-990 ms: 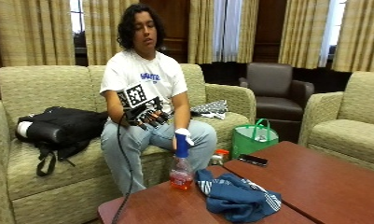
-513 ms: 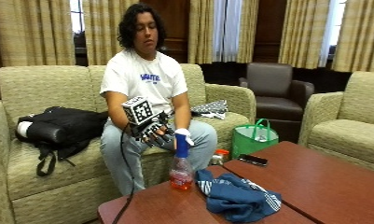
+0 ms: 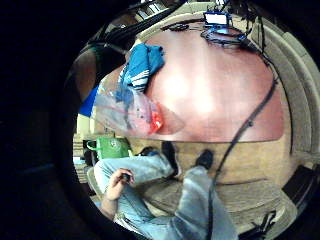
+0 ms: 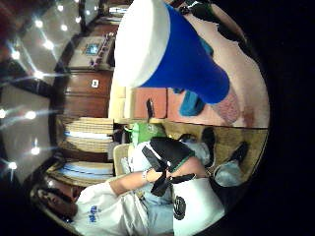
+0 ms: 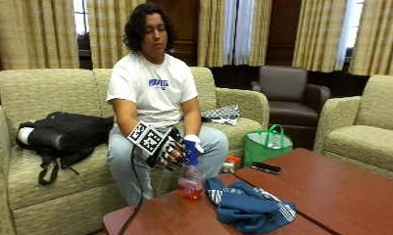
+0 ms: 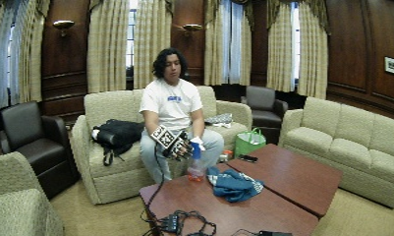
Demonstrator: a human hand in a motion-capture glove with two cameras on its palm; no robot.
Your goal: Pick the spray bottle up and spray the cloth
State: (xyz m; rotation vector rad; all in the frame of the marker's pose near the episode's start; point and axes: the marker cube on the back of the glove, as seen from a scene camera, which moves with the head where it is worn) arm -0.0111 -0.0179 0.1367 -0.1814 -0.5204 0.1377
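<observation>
Outside view: my right hand has closed in on the spray bottle since a second ago, fingers now curling beside its blue head; I can't tell if they grip yet. Bottle stands upright on the bench, near its edge facing the couch, cloth bunched just beside it. Grasp looks nearly set; lift and spraying remain.

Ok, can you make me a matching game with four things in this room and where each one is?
Things:
1. spray bottle
2. blue cloth
3. green bag
4. black backpack

Places:
A. on the sofa beside the person
B. on the floor by the sofa
C. standing at the table's edge, gloved right hand at its top
D. lying crumpled on the table

Pairs: 1-C, 2-D, 3-B, 4-A
</observation>
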